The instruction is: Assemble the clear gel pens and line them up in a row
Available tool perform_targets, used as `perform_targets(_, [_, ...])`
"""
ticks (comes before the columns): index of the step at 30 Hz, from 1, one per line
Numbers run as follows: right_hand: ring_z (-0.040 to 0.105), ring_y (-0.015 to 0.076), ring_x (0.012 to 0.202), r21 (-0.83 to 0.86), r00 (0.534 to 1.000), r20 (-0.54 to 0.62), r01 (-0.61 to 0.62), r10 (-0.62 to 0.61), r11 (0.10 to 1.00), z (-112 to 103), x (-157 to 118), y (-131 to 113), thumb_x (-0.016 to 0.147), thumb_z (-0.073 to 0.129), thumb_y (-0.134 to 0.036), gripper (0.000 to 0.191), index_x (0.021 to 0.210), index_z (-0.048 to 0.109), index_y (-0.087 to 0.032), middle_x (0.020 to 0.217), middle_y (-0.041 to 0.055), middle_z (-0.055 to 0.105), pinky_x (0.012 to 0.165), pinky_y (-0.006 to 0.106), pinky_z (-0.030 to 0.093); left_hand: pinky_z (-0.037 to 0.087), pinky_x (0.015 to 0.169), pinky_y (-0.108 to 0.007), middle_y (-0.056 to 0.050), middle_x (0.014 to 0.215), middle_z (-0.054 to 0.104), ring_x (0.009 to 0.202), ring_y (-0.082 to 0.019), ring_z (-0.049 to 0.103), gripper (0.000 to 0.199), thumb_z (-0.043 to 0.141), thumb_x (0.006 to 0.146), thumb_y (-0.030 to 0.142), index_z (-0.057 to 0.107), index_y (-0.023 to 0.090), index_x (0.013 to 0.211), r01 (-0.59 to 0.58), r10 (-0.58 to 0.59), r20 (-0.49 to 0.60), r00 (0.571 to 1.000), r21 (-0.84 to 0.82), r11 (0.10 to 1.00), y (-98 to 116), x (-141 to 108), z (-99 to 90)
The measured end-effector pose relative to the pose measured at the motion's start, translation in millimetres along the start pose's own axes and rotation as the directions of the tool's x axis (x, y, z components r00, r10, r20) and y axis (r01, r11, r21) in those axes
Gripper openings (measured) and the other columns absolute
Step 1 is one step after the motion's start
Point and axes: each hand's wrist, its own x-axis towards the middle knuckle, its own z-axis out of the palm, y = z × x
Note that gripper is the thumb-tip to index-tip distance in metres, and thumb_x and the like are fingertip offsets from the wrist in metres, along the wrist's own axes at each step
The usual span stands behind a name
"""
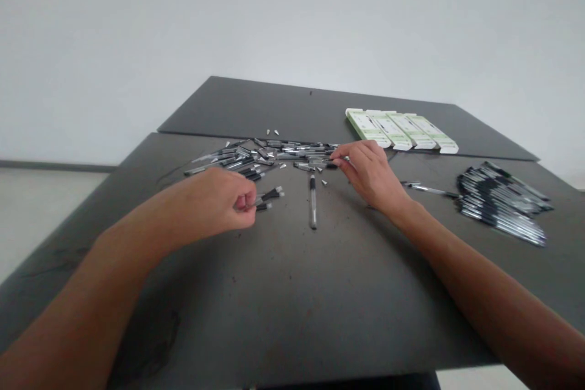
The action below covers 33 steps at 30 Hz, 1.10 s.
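Observation:
My left hand (pixel 228 201) is closed around short black-and-clear pens (pixel 269 196), whose ends stick out of the fist to the right. My right hand (pixel 370 173) reaches the near right edge of a loose heap of black-and-clear pens (pixel 256 158). Its fingertips are at the pens there, but I cannot tell if they grip one. A single pen (pixel 313 201) lies lengthwise between my hands. Small pointed pen tips (pixel 323 183) lie scattered near the heap.
The dark tabletop (pixel 274 298) joins a second dark board (pixel 256 109) behind it. Several white-and-green pen boxes (pixel 397 131) stand in a row at the back right. A pile of pens (pixel 500 201) and one loose pen (pixel 429 191) lie to the right.

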Motion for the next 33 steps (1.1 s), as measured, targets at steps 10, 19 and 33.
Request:
perform_targets(10, [0.072,0.0219,0.104,0.743,0.914,-0.017,-0.259,0.405,0.617,-53,-34,-54,0.11,0.054,-0.039,0.035,0.143,0.065,-0.036,0.118,0.0046,0.073,0.099,0.043,0.061,0.04,0.063,-0.028,0.002,0.079,0.071,0.062,-0.014,0.058,0.014,0.059,0.094,0.024,0.072,0.022,0.09,-0.238,0.271,-0.253,0.929,0.154,0.959,57,3,10.6])
perform_targets(19, [0.075,0.0195,0.105,0.957,0.815,0.026,-0.187,0.579,0.22,-73,-48,-88,0.104,0.063,-0.02,0.02,0.109,0.074,-0.036,0.103,-0.0014,0.077,0.099,0.039,0.065,0.046,0.061,-0.028,0.005,0.07,0.069,0.058,-0.013,0.062,0.01,0.063,0.099,0.022,0.071,0.025,0.094,-0.331,0.384,-0.248,0.89,0.23,0.915,82,-1,27.7])
perform_targets(33, [0.079,0.0158,0.09,0.899,0.706,-0.176,-0.168,0.686,0.404,-85,-53,-93,0.093,0.078,-0.018,0.018,0.099,0.074,-0.035,0.095,-0.0066,0.076,0.091,0.029,0.071,0.054,0.069,-0.021,0.006,0.082,0.076,0.067,-0.01,0.07,0.013,0.064,0.101,0.013,0.07,0.024,0.104,-0.405,0.454,-0.295,0.841,0.214,0.889,83,-3,36.7])
